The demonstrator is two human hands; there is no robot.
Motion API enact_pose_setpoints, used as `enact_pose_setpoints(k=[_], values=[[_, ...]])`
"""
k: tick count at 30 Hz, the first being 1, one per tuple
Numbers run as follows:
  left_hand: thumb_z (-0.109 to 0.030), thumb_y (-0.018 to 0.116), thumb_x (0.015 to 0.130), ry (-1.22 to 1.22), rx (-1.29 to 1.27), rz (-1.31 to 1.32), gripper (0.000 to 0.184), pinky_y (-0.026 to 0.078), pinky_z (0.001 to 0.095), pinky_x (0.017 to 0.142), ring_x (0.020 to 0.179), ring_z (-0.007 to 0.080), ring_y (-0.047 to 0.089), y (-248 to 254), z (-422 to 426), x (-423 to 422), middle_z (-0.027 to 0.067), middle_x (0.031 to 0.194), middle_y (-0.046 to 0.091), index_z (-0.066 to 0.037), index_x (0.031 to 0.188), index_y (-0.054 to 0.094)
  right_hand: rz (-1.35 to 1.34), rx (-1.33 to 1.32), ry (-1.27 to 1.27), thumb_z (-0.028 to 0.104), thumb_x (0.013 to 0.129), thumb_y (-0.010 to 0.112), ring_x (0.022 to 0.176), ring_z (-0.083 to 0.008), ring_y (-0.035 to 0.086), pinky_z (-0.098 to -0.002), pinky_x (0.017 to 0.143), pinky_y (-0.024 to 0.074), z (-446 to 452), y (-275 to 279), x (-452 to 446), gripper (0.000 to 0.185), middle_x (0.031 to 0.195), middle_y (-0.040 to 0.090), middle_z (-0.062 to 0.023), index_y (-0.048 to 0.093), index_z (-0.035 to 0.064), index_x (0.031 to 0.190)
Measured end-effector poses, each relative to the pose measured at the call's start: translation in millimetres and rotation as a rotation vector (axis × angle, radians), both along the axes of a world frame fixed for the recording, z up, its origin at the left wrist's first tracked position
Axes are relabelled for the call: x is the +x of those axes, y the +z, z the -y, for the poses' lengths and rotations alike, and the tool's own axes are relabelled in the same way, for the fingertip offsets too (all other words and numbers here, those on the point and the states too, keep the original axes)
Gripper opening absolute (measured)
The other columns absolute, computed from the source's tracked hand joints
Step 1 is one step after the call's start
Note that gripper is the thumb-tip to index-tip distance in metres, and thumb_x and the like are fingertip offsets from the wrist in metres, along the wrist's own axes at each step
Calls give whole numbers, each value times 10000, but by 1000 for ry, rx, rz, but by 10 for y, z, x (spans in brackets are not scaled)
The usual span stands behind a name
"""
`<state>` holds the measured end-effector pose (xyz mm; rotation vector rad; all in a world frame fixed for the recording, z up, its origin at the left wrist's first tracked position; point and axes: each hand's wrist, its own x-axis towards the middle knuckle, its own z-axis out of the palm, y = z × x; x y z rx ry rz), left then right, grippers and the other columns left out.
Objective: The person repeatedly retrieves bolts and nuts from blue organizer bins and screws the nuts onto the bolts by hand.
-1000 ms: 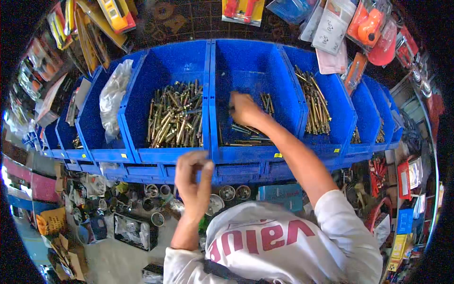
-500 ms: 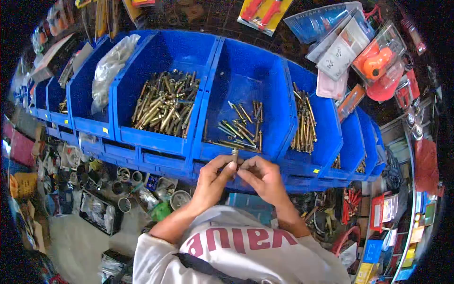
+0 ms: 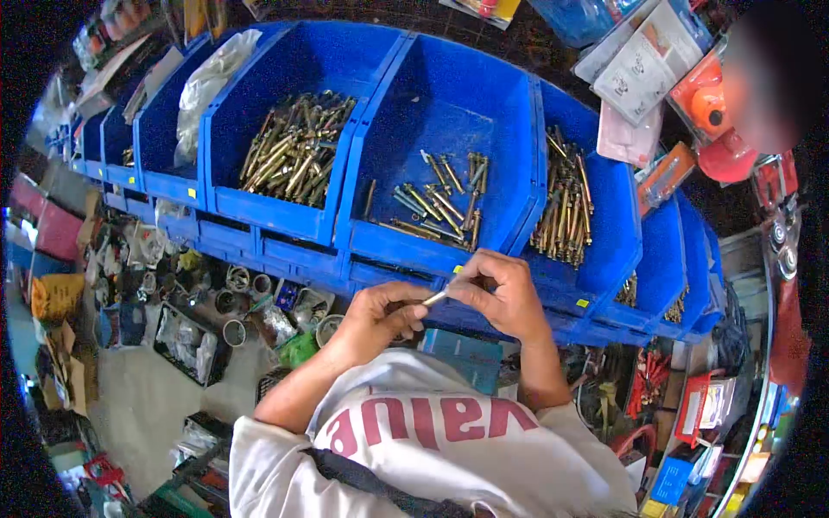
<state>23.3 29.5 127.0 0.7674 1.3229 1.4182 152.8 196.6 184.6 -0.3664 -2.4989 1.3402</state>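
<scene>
My left hand pinches one end of a small metal bolt, in front of my chest. At the bolt's other end, the fingers of my right hand are closed on it. Both hands are just below the front edge of a blue bin that holds several scattered bolts. To the left, another blue bin bears a dense pile of brassy bolts. Longer bolts stand in the bin to the right.
More blue bins run off to both sides, one with a clear plastic bag. Packaged goods hang at the upper right. Below left, a black crate stands on the floor, near round containers.
My right hand has come out of the bin and met my left hand at the bolt. Since half a second ago, the bolt has tilted from upright to slanting. The view has shifted.
</scene>
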Motion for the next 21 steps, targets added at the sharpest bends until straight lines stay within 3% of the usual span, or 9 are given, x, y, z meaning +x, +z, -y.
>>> enact_pose_setpoints(k=[3,5,6,7,9,12,14,17,21], values=[[-119,594,878,46,-21,-47,197,476,235,593,671,94,555,68,44,8,37,811,603,5,1028,619,-73,87,20,79,797,643,599,-113,503,-241,536,401,10,-111,-85,90,778,567,-67,618,-7,808],[-116,599,873,109,-9,-29,191,477,235,592,666,94,557,63,66,23,39,807,604,4,1020,623,-208,-248,-71,86,794,639,574,-115,504,-261,533,396,95,-29,-137,104,662,544,-62,613,-8,755],[-114,604,869,158,8,-12,186,477,236,591,661,95,558,60,77,28,42,803,604,2,1012,628,-241,0,6,103,801,637,594,-126,525,-262,536,403,54,-27,-140,106,655,548,-68,614,2,774],[-114,604,869,168,8,-13,186,477,236,591,661,95,558,49,92,35,42,803,604,2,1012,628,-242,-1,16,103,801,637,594,-126,525,-262,536,403,22,-26,-128,106,655,548,-68,614,2,774],[-105,608,863,152,-14,-94,171,481,238,596,662,94,562,24,132,55,43,805,606,-2,995,637,31,148,54,113,805,638,620,-140,546,-262,548,418,-15,-25,-113,106,722,581,-68,620,16,845],[-90,603,859,160,-39,-100,168,477,237,596,670,93,557,83,172,52,40,792,585,2,995,639,-158,83,106,139,805,647,572,-150,551,-288,532,421,69,3,-204,128,657,576,-76,619,16,783],[-86,601,859,180,-31,-141,168,475,237,594,672,92,553,102,209,52,38,788,577,3,996,640,-55,23,147,147,818,629,588,-190,566,-305,544,429,92,43,-210,139,674,579,-102,615,12,787],[-11,577,851,234,-51,-163,166,481,234,646,701,113,568,166,272,29,75,861,595,4,1006,636,60,209,169,137,833,603,627,-266,580,-322,568,439,66,70,-298,134,720,589,-131,610,4,815],[-40,577,863,467,62,-241,183,424,207,589,683,59,499,225,376,-182,-9,826,587,-14,1041,613,-140,271,133,133,854,564,744,-328,597,-372,660,471,17,116,-672,137,812,609,-160,601,3,874]])
